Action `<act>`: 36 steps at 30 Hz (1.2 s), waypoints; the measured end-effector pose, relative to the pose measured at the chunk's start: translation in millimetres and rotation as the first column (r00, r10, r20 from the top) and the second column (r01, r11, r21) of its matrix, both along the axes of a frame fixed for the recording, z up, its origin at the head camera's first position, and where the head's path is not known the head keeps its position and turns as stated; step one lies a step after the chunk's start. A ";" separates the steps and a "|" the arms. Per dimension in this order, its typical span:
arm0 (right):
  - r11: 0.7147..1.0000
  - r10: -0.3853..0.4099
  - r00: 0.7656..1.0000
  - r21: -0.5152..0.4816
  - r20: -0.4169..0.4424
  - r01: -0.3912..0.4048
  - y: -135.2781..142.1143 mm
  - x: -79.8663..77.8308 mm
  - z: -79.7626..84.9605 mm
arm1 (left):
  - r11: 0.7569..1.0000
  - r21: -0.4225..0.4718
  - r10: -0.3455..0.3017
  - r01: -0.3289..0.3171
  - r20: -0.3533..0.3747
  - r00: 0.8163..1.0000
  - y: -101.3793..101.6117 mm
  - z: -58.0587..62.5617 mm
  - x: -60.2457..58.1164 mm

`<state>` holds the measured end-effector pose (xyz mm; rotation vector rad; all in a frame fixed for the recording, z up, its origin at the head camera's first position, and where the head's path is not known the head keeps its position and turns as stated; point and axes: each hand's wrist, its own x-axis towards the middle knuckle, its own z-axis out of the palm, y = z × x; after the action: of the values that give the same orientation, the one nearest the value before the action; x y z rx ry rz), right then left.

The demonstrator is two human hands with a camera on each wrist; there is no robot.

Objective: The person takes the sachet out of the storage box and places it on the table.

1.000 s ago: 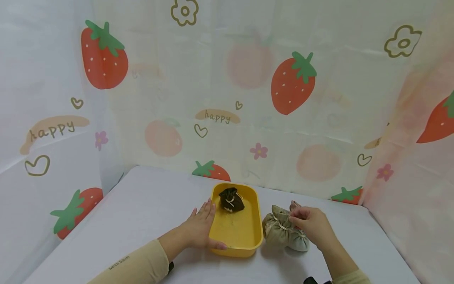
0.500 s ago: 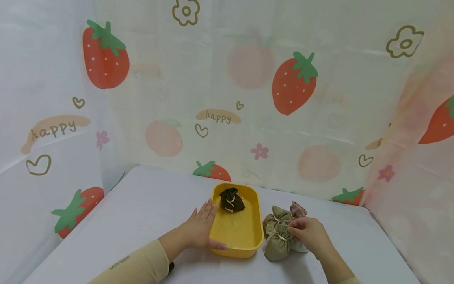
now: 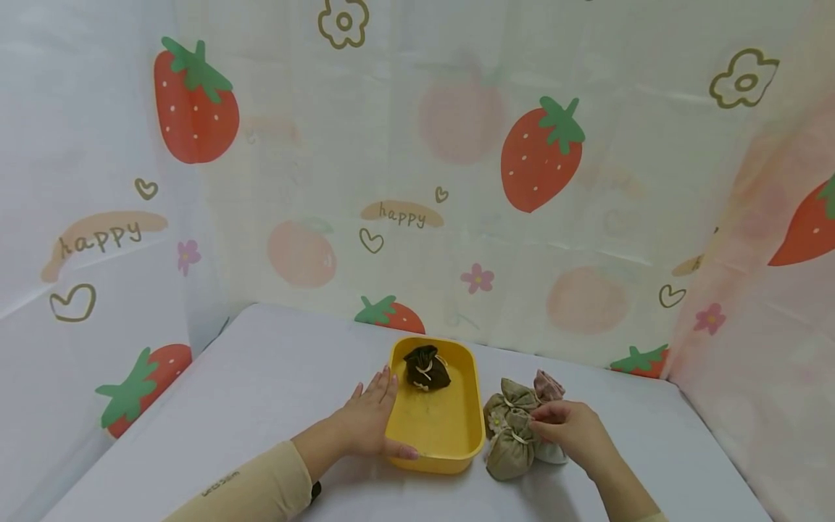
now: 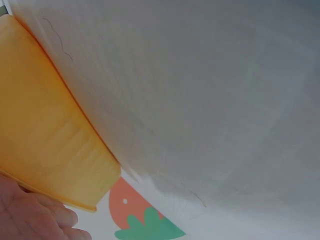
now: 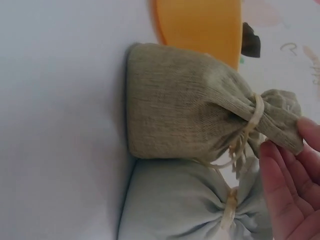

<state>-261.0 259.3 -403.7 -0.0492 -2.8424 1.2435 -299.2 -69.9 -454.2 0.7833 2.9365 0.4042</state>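
Note:
In the head view, my left hand (image 3: 365, 420) rests with straight fingers along the left side of a yellow plastic tub (image 3: 443, 435), its thumb at the near rim. A dark drawstring pouch (image 3: 427, 368) lies inside the tub, toward the back. My right hand (image 3: 574, 433) pinches the gathered neck of an olive-green drawstring pouch (image 3: 509, 458). That pouch stands upright on the table, as the right wrist view also shows. Right beside it is a pale grey-blue pouch (image 5: 175, 200), partly hidden by my hand in the head view.
Behind the olive pouch stand another greenish pouch (image 3: 518, 393), with a small white flower (image 3: 497, 420) near it, and a pinkish pouch (image 3: 548, 384). A white cloth covers the table (image 3: 280, 362). Printed curtains (image 3: 391, 145) with strawberries hang at the back and sides.
My right hand has brought the olive pouch down and toward me, uncovering the greenish pouch behind it. Over the last half second it has hardly moved. My left hand stays on the tub.

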 end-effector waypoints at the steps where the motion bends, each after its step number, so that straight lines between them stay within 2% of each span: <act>1: 1.000 0.004 1.000 0.007 -0.003 -0.004 0.8 0.3 1.1 | 1.000 -0.001 0.000 0.000 0.000 1.000 -0.1 0.6 0.2; 10: 0.999 0.036 0.999 0.036 -0.039 -0.035 8.2 1.7 10.6 | 1.000 -0.007 0.003 -0.003 -0.005 1.000 -0.8 -0.5 -0.2; 25: 1.000 0.021 0.997 0.021 -0.070 -0.019 12.3 -2.9 25.2 | 1.000 -0.009 0.000 0.000 -0.001 1.000 -0.1 -1.6 -0.3; 32: 0.997 0.071 0.993 0.011 -0.098 -0.070 9.9 -7.1 32.4 | 1.000 -0.013 0.005 -0.005 0.000 1.000 0.1 -3.0 -1.3; 36: 0.995 0.090 0.991 -0.035 -0.099 -0.093 5.6 -11.1 36.2 | 1.000 -0.015 0.008 -0.008 0.004 1.000 0.4 -3.5 -1.9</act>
<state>-272.1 264.9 -367.5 0.1386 -2.7653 1.2809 -301.0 -69.5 -457.7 0.7683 2.9364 0.3839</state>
